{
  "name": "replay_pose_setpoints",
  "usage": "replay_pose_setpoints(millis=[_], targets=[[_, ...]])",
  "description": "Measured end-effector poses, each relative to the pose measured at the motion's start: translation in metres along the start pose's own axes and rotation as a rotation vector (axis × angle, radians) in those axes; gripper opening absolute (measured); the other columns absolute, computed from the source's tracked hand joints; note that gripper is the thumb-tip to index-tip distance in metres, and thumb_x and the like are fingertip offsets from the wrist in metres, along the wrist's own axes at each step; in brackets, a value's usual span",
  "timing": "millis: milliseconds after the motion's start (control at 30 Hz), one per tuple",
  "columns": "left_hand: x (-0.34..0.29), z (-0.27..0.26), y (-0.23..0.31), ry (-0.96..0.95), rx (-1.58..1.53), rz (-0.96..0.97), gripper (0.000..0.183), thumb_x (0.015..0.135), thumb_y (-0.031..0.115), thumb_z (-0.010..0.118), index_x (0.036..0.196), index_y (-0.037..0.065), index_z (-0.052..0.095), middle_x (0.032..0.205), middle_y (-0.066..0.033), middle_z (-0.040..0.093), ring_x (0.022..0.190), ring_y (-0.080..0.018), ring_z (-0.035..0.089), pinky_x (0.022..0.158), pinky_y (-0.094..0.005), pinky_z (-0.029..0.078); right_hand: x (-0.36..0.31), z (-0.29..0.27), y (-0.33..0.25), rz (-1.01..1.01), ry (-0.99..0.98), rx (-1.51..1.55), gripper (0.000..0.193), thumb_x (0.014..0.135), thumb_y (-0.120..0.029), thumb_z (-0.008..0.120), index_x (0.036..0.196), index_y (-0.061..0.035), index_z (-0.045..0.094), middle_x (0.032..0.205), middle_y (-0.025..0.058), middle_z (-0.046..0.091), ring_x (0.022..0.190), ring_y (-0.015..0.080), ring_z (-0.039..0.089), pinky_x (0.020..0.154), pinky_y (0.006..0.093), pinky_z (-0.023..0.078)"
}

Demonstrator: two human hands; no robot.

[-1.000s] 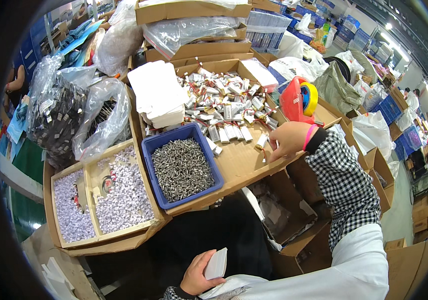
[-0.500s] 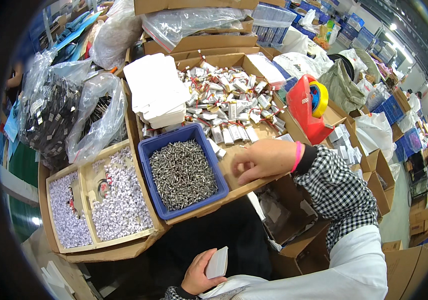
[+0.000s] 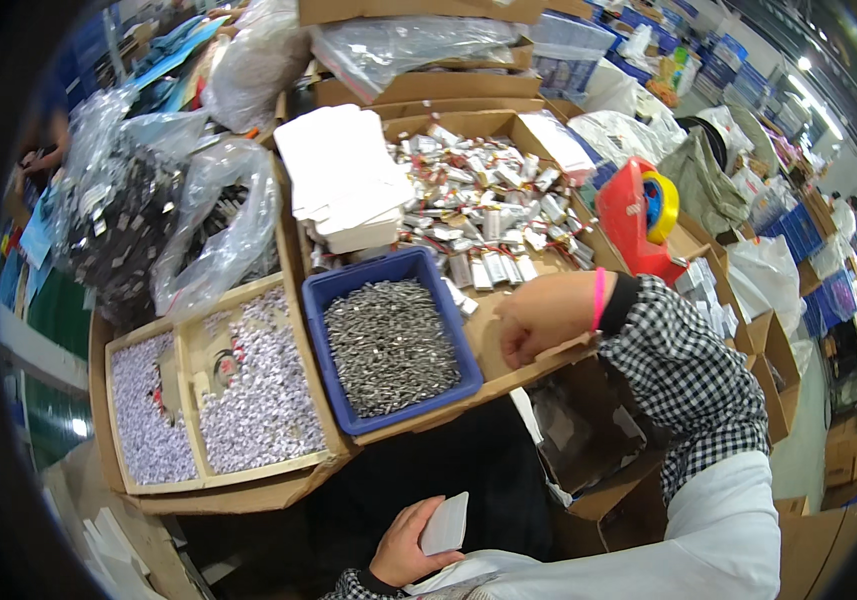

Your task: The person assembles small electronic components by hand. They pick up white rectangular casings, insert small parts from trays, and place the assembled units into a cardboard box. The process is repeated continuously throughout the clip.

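Observation:
Low in front of my body, my left hand (image 3: pixel 403 548) grips a small white flat block (image 3: pixel 445 525), perhaps a thin box or a stack of cards. My right hand (image 3: pixel 554 312) rests at the near edge of a cardboard tray (image 3: pixel 503 372), right of a blue bin (image 3: pixel 470 378) full of small metal cylindrical pieces (image 3: pixel 388 345). Its fingers are curled downward and closed; whatever they pinch is hidden. Beyond it in the tray lie many silver battery-like packs (image 3: pixel 491 225) with thin wires. A pile of white sheets or flat boxes (image 3: pixel 338 165) stands behind the bin.
A wooden divided tray (image 3: pixel 198 430) with small white parts sits at left, below plastic bags (image 3: pixel 123 225) of black pieces. A red tape dispenser (image 3: pixel 620 215) with yellow tape stands at right. An open carton (image 3: pixel 583 430) sits below my right forearm.
The whole view has shifted slightly, with the table things now further right. My right hand's fingers have curled in more near the tray edge. The left hand keeps its hold on the white block.

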State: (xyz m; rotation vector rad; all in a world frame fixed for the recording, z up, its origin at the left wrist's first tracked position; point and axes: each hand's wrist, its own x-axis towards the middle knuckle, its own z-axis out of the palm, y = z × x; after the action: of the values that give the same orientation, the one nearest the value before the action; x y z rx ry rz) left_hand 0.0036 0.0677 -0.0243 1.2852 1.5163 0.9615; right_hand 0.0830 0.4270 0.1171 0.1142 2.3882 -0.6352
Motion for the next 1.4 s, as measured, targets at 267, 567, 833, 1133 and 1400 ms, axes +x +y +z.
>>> replay_pose_setpoints(millis=[267,567,833,1133,1400], targets=[[-0.006,0.003,-0.011,-0.012,-0.033,0.028,0.080,0.073,0.047,0.074,0.132,0.004,0.042,0.127,-0.0161,0.049,0.118,-0.0309,0.047,0.100,-0.0378,0.038,-0.011,-0.013,-0.021,0.126,-0.090,-0.026,0.023,0.086,-0.026,0.055,0.100,-0.0122,0.067,0.086,0.0096,0.068,0.079,0.0240,0.064,0.072,0.0348,0.049],[-0.018,0.006,-0.076,-0.062,-0.991,-0.108,0.089,0.082,0.053,0.062,0.143,0.002,0.023,0.131,-0.0131,0.046,0.118,-0.0211,0.047,0.103,-0.0359,0.033,-0.024,-0.074,-0.085,0.057,0.114,0.100,0.017,0.087,-0.014,0.059,0.099,-0.0051,0.065,0.082,0.0033,0.068,0.078,0.0132,0.066,0.071,0.0276,0.051],[-0.034,-0.003,-0.110,-0.132,-1.216,-0.186,0.097,0.077,0.063,0.060,0.142,0.000,0.023,0.128,-0.0159,0.048,0.115,-0.0242,0.051,0.099,-0.0373,0.041,0.028,-0.086,-0.151,-0.181,0.229,0.063,0.015,0.083,0.001,0.055,0.094,-0.0008,0.065,0.080,0.0083,0.067,0.074,0.0151,0.068,0.069,0.0259,0.053],[-0.031,-0.007,-0.113,-0.219,-1.264,-0.194,0.095,0.080,0.059,0.060,0.143,0.000,0.020,0.132,-0.0163,0.045,0.119,-0.0227,0.048,0.103,-0.0365,0.038,0.073,-0.107,-0.204,-0.305,0.304,-0.147,0.015,0.088,-0.004,0.054,0.099,-0.0019,0.064,0.086,0.0092,0.067,0.081,0.0186,0.067,0.073,0.0287,0.053],[-0.056,-0.040,-0.032,-0.368,-1.418,0.157,0.103,0.063,0.055,0.078,0.138,0.002,0.032,0.133,-0.0247,0.043,0.121,-0.0358,0.046,0.104,-0.0491,0.036,0.048,-0.064,-0.229,-0.491,0.076,0.080,0.058,0.084,-0.037,0.067,0.128,-0.0036,0.050,0.115,0.0144,0.062,0.098,0.0238,0.063,0.083,0.0332,0.052]])
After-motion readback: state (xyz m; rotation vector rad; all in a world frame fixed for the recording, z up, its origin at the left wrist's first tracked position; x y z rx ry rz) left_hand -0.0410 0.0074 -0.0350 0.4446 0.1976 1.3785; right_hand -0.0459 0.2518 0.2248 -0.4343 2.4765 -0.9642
